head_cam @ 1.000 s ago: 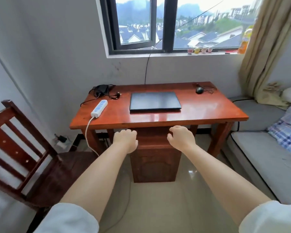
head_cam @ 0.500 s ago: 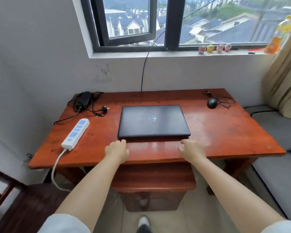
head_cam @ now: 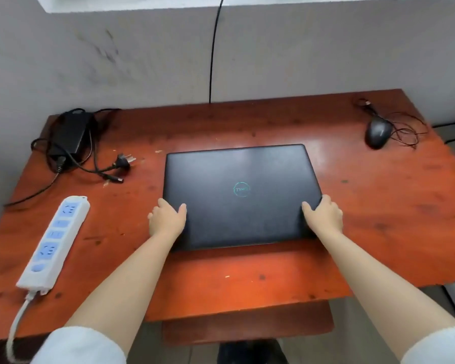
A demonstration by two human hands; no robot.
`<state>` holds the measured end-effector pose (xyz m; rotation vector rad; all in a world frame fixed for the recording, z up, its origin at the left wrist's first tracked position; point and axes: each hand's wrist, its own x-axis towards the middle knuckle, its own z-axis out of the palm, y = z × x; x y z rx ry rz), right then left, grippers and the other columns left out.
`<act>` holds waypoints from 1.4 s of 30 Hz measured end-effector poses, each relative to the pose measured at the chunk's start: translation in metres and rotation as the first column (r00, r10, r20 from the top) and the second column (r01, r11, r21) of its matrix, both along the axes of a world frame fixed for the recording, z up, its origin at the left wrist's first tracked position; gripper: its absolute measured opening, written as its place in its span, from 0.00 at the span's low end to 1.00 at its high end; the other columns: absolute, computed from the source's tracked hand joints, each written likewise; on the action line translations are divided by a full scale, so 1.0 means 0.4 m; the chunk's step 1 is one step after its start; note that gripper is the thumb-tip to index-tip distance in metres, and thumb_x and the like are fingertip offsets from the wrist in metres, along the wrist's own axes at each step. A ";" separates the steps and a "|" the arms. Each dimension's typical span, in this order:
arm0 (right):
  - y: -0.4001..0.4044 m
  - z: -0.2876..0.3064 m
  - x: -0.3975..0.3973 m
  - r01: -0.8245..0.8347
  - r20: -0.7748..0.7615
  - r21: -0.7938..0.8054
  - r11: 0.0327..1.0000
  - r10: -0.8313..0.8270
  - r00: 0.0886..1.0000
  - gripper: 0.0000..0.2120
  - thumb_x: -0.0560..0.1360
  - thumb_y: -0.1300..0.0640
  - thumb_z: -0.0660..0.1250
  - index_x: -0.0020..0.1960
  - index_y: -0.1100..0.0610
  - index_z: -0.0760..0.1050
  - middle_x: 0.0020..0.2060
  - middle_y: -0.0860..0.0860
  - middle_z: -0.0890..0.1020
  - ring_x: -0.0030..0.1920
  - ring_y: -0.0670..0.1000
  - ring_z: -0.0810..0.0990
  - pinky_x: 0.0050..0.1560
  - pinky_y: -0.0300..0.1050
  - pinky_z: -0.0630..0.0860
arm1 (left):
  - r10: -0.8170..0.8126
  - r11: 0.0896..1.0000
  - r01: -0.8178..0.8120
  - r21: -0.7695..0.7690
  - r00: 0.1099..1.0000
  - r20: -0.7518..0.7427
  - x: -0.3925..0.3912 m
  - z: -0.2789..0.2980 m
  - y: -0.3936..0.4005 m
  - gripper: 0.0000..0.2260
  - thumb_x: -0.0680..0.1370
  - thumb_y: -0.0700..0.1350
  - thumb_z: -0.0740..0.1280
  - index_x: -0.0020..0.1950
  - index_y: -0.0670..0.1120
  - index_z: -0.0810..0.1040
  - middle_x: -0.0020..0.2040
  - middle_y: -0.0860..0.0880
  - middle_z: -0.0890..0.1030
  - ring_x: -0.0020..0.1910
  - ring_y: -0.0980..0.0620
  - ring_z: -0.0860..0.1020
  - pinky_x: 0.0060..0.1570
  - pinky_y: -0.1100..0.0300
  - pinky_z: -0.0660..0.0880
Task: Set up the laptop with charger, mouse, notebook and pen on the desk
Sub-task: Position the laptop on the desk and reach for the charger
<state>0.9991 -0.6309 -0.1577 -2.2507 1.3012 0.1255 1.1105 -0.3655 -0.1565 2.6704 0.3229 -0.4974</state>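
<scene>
A closed black laptop [head_cam: 241, 193] lies flat in the middle of the red-brown wooden desk [head_cam: 378, 211]. My left hand [head_cam: 167, 219] grips its left edge near the front corner, thumb on the lid. My right hand [head_cam: 325, 215] grips the right edge the same way. A black charger brick [head_cam: 69, 136] with tangled cable and loose plug [head_cam: 124, 161] lies at the back left. A black wired mouse [head_cam: 377, 132] sits at the back right, its thin cable coiled beside it. No notebook or pen is in view.
A white power strip [head_cam: 55, 240] with blue sockets lies along the desk's left front, its cord hanging off the edge. A black cable [head_cam: 212, 48] runs down the grey wall behind the desk. A stool [head_cam: 247, 327] stands under the desk front.
I have come up close to the desk and the view has tilted down. Both hands moved forward from the desk's front edge onto the laptop's two sides.
</scene>
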 end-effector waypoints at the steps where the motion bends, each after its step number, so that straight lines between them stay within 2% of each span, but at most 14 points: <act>1: -0.015 -0.008 0.027 0.036 0.027 0.014 0.999 -0.036 0.999 0.25 0.75 0.51 0.62 0.65 0.65 0.63 0.63 0.65 0.71 0.64 0.64 0.67 0.63 0.57 0.66 | 0.060 0.998 -0.060 -0.029 0.998 0.004 0.021 -0.012 -0.006 0.24 0.78 0.52 0.61 0.65 0.35 0.65 0.65 0.34 0.70 0.65 0.35 0.67 0.63 0.47 0.67; 5: -0.051 -0.035 0.101 0.232 0.026 0.086 0.969 -0.235 0.972 0.28 0.74 0.46 0.62 0.62 0.67 0.67 0.63 0.66 0.71 0.65 0.64 0.67 0.65 0.56 0.65 | 0.271 0.960 -0.272 -0.062 0.962 -0.025 0.066 -0.046 -0.030 0.29 0.75 0.59 0.62 0.62 0.34 0.70 0.64 0.35 0.72 0.65 0.37 0.67 0.63 0.48 0.67; 10: -0.071 -0.050 0.103 0.261 0.063 0.021 0.965 -0.262 0.963 0.28 0.73 0.43 0.62 0.58 0.67 0.71 0.61 0.65 0.74 0.63 0.63 0.69 0.64 0.56 0.63 | 0.374 0.927 -0.370 -0.063 0.925 0.069 0.062 -0.055 -0.053 0.31 0.72 0.61 0.65 0.58 0.33 0.72 0.61 0.35 0.74 0.63 0.36 0.69 0.61 0.47 0.69; 20: -0.153 -0.056 0.081 0.306 0.126 -0.046 0.951 -0.298 0.946 0.29 0.72 0.42 0.63 0.59 0.67 0.72 0.60 0.65 0.75 0.63 0.63 0.70 0.63 0.57 0.63 | 0.321 0.945 -0.310 -0.109 0.940 0.113 0.050 -0.067 -0.151 0.30 0.73 0.60 0.65 0.58 0.34 0.72 0.61 0.35 0.74 0.64 0.37 0.68 0.62 0.47 0.68; 25: -0.150 -0.060 0.066 0.244 0.087 -0.077 0.967 -0.237 0.968 0.29 0.73 0.43 0.62 0.57 0.69 0.71 0.59 0.67 0.73 0.62 0.65 0.69 0.63 0.58 0.63 | 0.273 0.962 -0.268 -0.056 0.956 0.105 0.036 -0.066 -0.154 0.30 0.74 0.60 0.64 0.59 0.33 0.70 0.63 0.34 0.72 0.64 0.37 0.67 0.64 0.48 0.66; 34: -0.149 -0.055 0.062 0.117 0.017 -0.133 0.984 -0.116 0.993 0.27 0.76 0.46 0.58 0.60 0.70 0.67 0.61 0.68 0.71 0.63 0.65 0.67 0.63 0.58 0.63 | 0.223 0.972 -0.227 0.055 0.973 0.066 0.032 -0.058 -0.160 0.29 0.76 0.59 0.62 0.62 0.34 0.68 0.64 0.35 0.71 0.65 0.37 0.67 0.64 0.47 0.65; 36: -0.136 -0.054 0.052 0.043 0.025 -0.206 0.978 -0.039 0.999 0.23 0.76 0.50 0.59 0.60 0.70 0.67 0.61 0.68 0.71 0.63 0.65 0.68 0.64 0.59 0.62 | 0.163 0.981 -0.174 0.090 0.980 0.118 0.019 -0.054 -0.168 0.28 0.77 0.57 0.61 0.65 0.35 0.65 0.67 0.36 0.69 0.67 0.38 0.64 0.65 0.47 0.64; 38: -0.107 -0.049 0.036 -0.115 0.040 -0.313 0.943 0.134 0.990 0.22 0.74 0.56 0.63 0.62 0.69 0.66 0.63 0.68 0.70 0.64 0.66 0.68 0.66 0.61 0.60 | -0.045 0.986 0.007 0.167 0.974 0.221 -0.008 -0.057 -0.169 0.27 0.78 0.53 0.60 0.71 0.38 0.59 0.72 0.38 0.62 0.72 0.40 0.58 0.69 0.47 0.59; 40: -0.060 -0.052 0.020 -0.323 0.036 -0.380 0.867 0.362 0.931 0.24 0.70 0.59 0.69 0.62 0.69 0.70 0.64 0.69 0.71 0.64 0.67 0.70 0.65 0.68 0.61 | -0.302 0.936 0.243 0.254 0.925 0.229 -0.043 -0.070 -0.162 0.27 0.80 0.51 0.56 0.74 0.40 0.54 0.76 0.41 0.54 0.76 0.43 0.50 0.74 0.48 0.52; 42: -0.002 -0.052 0.013 -0.493 0.003 -0.390 0.778 0.536 0.844 0.24 0.64 0.59 0.76 0.57 0.67 0.76 0.59 0.69 0.77 0.59 0.68 0.75 0.57 0.74 0.67 | -0.419 0.892 0.363 0.270 0.889 0.188 -0.073 -0.085 -0.153 0.26 0.81 0.51 0.53 0.75 0.42 0.52 0.78 0.43 0.51 0.77 0.46 0.47 0.75 0.50 0.48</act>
